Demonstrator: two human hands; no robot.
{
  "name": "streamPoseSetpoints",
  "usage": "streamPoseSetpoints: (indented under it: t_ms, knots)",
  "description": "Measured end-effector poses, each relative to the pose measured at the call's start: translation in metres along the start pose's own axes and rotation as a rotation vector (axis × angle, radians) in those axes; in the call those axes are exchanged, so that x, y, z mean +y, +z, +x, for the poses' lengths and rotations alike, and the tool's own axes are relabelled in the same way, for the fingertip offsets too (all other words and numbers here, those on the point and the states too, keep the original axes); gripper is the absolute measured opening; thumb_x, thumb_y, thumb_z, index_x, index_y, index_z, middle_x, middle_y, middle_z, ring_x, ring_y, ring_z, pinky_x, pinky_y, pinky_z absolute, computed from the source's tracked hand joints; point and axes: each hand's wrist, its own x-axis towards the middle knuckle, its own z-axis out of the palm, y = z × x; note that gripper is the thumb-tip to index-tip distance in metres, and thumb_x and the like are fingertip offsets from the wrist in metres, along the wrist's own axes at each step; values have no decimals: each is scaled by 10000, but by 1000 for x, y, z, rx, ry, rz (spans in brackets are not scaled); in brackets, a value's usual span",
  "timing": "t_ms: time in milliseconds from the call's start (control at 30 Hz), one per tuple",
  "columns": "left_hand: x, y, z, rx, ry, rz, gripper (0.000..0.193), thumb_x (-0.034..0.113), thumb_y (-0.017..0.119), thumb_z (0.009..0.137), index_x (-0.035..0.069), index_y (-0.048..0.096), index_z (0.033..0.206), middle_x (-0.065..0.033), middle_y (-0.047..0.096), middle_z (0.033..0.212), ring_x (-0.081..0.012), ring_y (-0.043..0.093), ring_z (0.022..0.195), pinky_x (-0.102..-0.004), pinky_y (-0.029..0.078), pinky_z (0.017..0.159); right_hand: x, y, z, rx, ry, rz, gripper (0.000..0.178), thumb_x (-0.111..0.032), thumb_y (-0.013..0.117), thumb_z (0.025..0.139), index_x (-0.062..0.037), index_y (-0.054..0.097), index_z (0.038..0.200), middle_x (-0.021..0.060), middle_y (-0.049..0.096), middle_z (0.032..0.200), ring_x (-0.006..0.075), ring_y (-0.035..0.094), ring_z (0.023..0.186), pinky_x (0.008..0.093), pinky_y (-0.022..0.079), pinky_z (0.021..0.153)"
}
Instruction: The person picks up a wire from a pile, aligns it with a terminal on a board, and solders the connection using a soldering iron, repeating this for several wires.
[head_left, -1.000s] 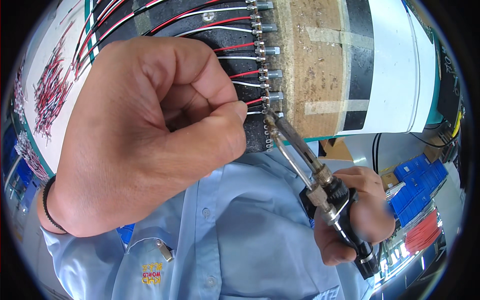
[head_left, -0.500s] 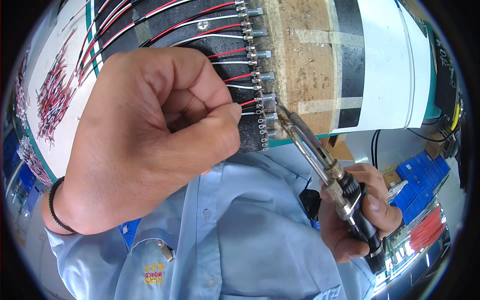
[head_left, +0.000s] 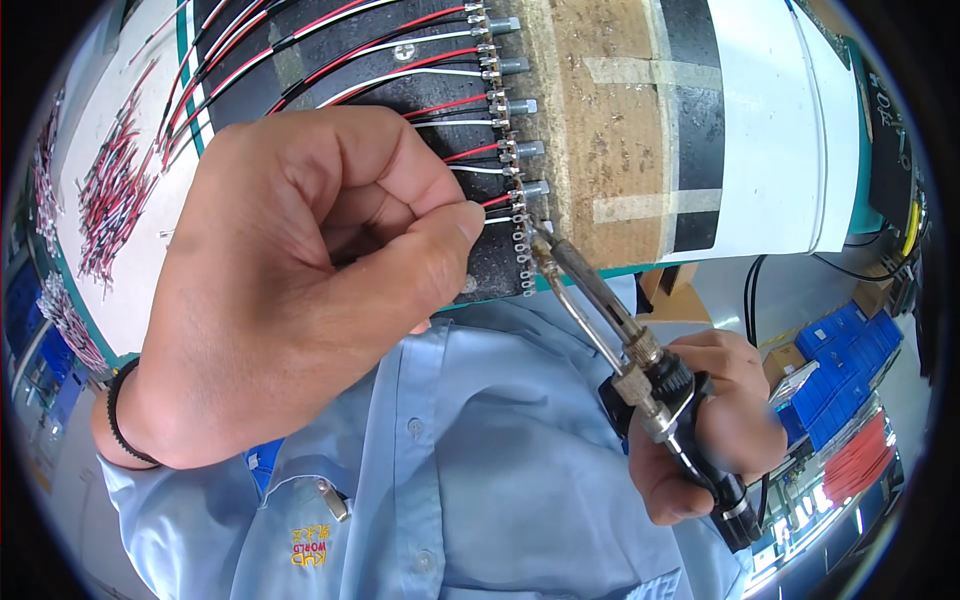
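My left hand [head_left: 300,280] is closed in a pinch, thumb against forefinger, on a thin wire lead [head_left: 497,203] with red, black and white strands. The lead's ends reach a row of small grey components with metal terminals [head_left: 524,107] along the edge of a black board [head_left: 395,85]. My right hand [head_left: 735,420] is wrapped round the black handle of a soldering iron [head_left: 625,325], with a thin metal feed tube beside its barrel. The iron's tip is at the near end of the row, by the lead's ends. Bare metal terminals [head_left: 527,265] continue below it.
Several wired leads fan out to the upper left. A bundle of red, black and white wires [head_left: 110,200] lies on white sheeting at the left. Right of the row is a stained brown board [head_left: 610,130] with tape strips. Blue bins [head_left: 830,350] stand at the far right.
The soldering iron has moved left and slightly down, its tip now at the component below the earlier one. My left hand has barely shifted and still pinches the lead.
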Motion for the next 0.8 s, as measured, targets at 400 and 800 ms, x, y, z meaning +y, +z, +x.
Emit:
streamPoseSetpoints:
  t_ms: [400,800]
  knots:
    - [-9,4,-6,36,138,104,90,39,653,907,-27,600,874,-39,634,694,-47,573,593,-181,447,543,4,1,0,-43,-16,9,516,-481,558,932,-10,524,1140,91,577,612,220,588,535,330,412,492]
    - [-12,22,-12,204,159,35,108,57,652,912,-24,597,866,-32,627,685,-47,581,589,-175,455,537,6,0,-3,-37,-15,25,565,-517,565,923,-14,512,1174,105,569,606,227,569,518,331,401,470]
